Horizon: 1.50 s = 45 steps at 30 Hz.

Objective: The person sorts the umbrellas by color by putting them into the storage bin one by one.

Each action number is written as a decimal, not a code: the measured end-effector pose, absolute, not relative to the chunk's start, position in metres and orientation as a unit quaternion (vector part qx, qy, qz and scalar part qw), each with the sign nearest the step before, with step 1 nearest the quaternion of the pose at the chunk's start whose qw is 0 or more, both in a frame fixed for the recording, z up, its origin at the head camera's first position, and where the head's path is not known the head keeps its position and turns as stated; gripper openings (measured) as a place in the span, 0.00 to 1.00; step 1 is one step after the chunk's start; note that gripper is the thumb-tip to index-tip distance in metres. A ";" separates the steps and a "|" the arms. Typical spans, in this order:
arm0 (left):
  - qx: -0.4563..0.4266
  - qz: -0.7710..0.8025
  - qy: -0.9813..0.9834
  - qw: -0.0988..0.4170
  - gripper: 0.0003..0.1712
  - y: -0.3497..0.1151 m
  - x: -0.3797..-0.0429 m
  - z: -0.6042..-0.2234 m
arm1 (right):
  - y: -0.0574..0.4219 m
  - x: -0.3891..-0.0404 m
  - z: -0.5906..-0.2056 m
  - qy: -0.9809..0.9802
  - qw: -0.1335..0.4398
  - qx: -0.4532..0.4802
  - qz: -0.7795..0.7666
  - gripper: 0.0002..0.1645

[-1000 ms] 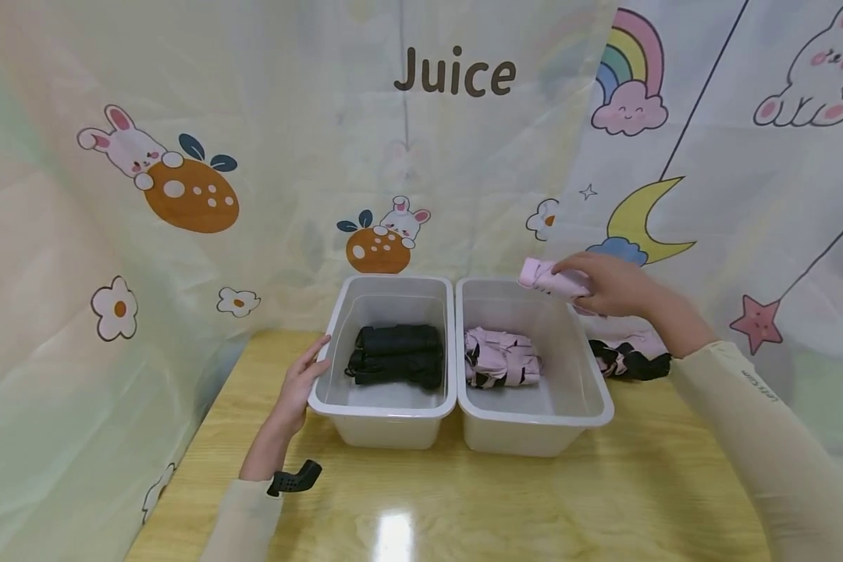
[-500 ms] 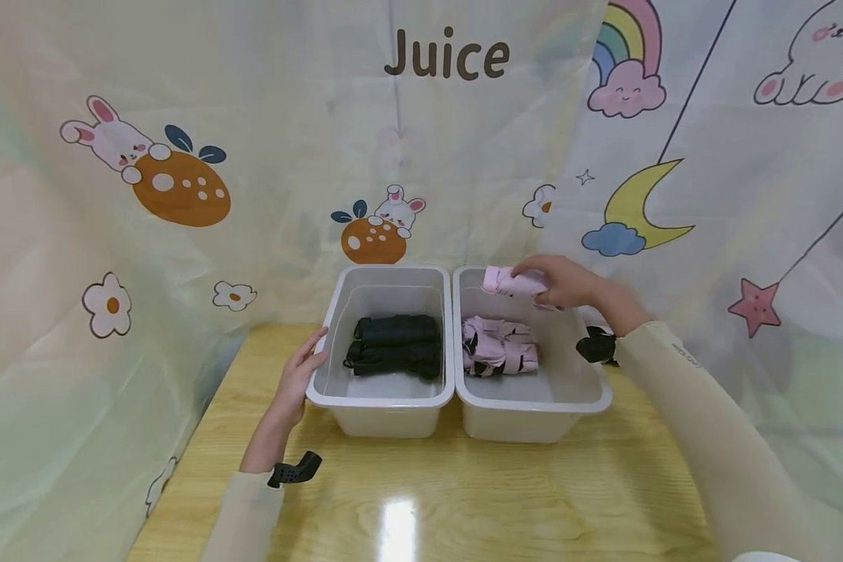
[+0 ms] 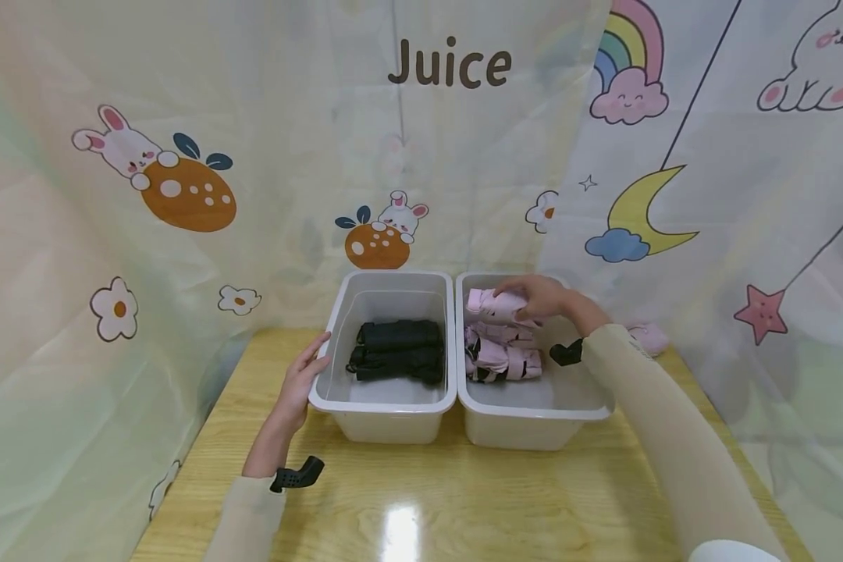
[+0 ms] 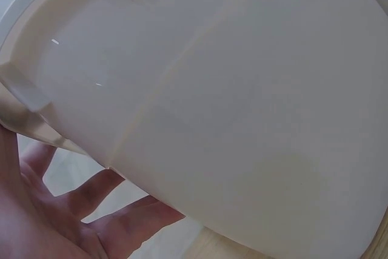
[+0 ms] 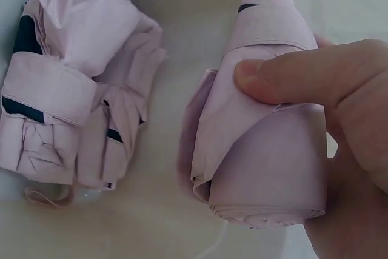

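Note:
In the head view, my right hand [image 3: 541,297] grips a rolled pink folding umbrella [image 3: 493,306] inside the right bin [image 3: 534,411], near its back wall. The right wrist view shows my thumb pressed along that umbrella [image 5: 267,150], which has a closing strap. In front of it, pink folded umbrellas [image 3: 504,363] with black patches lie side by side on the bin floor. My left hand [image 3: 298,388] rests with nearly straight fingers against the left side of the left bin [image 3: 386,407]. Black folded umbrellas [image 3: 399,350] lie in that bin.
Both white plastic bins stand side by side on a wooden table [image 3: 365,499]. Right of the bins, a pink bundle [image 3: 648,339] lies partly hidden behind my right sleeve. A printed curtain [image 3: 288,156] hangs close behind the bins.
My right hand has carried the pink umbrella leftward from above the right bin's far right edge and lowered it into that bin. My left hand has stayed at the left bin.

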<state>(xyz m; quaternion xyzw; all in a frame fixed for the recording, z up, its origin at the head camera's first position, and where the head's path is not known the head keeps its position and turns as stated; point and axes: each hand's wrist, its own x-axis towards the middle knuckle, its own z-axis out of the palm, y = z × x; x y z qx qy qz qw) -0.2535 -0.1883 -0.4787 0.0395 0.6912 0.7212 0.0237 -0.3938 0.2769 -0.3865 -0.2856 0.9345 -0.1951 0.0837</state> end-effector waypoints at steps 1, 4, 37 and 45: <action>0.039 0.721 0.691 0.023 0.30 -0.188 -0.253 -0.479 | 0.276 -0.395 -0.389 0.937 0.086 -0.278 -0.193 0.34; 0.038 0.722 0.690 0.025 0.30 -0.189 -0.252 -0.480 | 0.273 -0.401 -0.397 0.935 0.102 -0.271 -0.205 0.34; 0.059 0.721 0.690 0.017 0.32 -0.188 -0.253 -0.480 | 0.269 -0.420 -0.441 0.933 0.115 -0.265 -0.215 0.35; 0.060 0.723 0.688 0.014 0.31 -0.189 -0.251 -0.479 | 0.264 -0.419 -0.446 0.950 0.088 -0.256 -0.157 0.35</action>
